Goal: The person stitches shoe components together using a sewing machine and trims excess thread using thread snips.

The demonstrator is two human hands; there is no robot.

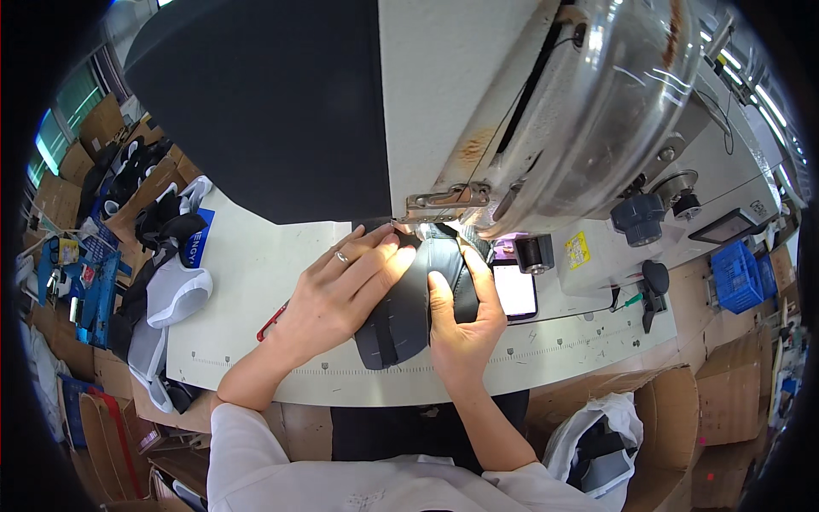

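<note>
A dark grey shoe upper [401,317], which looks like fabric, lies on the sewing machine's white bed with its far end under the needle area. My left hand [341,286], a ring on one finger, holds its left side, fingertips close together just short of the machine head. On the other side, my right hand [465,333] grips the upper between thumb and fingers, the fingers reaching toward the needle. The sewing machine [503,171] rises directly above both hands, and its head hides the exact stitching point.
A red-handled small tool [273,322] lies left of my left hand. Right of the upper rests a lit phone [515,294]. Grey-and-white shoe uppers [177,294] pile at the left table edge. A cardboard box [665,418] with a white bag [627,418] stands at lower right.
</note>
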